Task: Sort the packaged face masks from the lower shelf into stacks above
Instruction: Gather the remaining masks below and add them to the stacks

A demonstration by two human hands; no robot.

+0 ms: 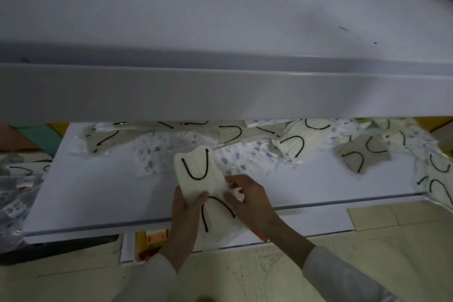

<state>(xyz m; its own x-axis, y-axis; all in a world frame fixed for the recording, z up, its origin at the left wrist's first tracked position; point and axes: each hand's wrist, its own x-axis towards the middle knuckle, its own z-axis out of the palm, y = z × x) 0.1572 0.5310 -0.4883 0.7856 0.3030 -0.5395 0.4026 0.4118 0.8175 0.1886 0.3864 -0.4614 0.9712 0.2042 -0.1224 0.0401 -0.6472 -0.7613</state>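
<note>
The left hand (185, 216) grips a clear-wrapped cream ribbed face mask (195, 179) and the right hand (250, 200) pinches its wrapper. They hold it over the near edge of the white lower shelf (98, 193), likely singled out for the white upper shelf (220, 14).

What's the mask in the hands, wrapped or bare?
Wrapped: shiny clear plastic shows around the cream mask gripped by the left hand and right hand.
</note>
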